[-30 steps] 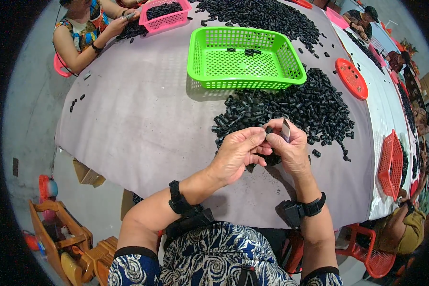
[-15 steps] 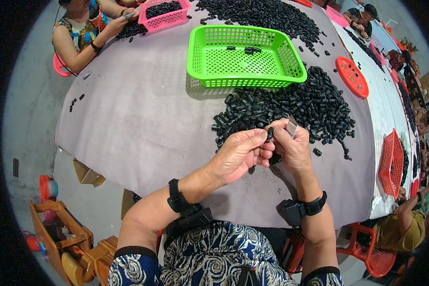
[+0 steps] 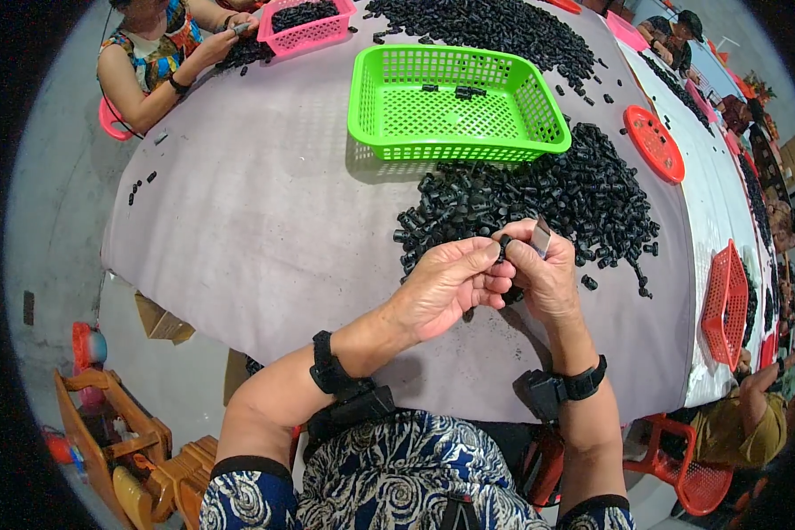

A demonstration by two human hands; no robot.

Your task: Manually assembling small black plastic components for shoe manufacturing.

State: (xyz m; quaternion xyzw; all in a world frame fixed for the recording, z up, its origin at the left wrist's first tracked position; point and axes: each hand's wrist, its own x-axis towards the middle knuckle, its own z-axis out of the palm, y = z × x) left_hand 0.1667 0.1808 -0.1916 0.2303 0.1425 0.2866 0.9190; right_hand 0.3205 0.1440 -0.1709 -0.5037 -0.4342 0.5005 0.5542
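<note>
Between the thumb and fingers of my left hand (image 3: 455, 281) is a small black cylindrical part (image 3: 503, 247). My right hand (image 3: 546, 272) meets it there, its thumb against the part. A short flat metal blade (image 3: 541, 235) sticks up from the fingers of my right hand, which are closed around it. Both hands are just above the near edge of a heap of similar black parts (image 3: 539, 199). Behind the heap stands a green basket (image 3: 459, 146) with several black parts on its floor.
A bigger heap of black parts (image 3: 495, 31) lies at the far side of the table (image 3: 256, 194). Beside it a pink basket (image 3: 305, 34) stands near a co-worker (image 3: 155, 71). At right are a red lid-like tray (image 3: 654, 144), a red basket (image 3: 724, 305) and other people.
Both hands stay almost in place, still together at the small black part, with only slight finger movement. The view has shifted very slightly.
</note>
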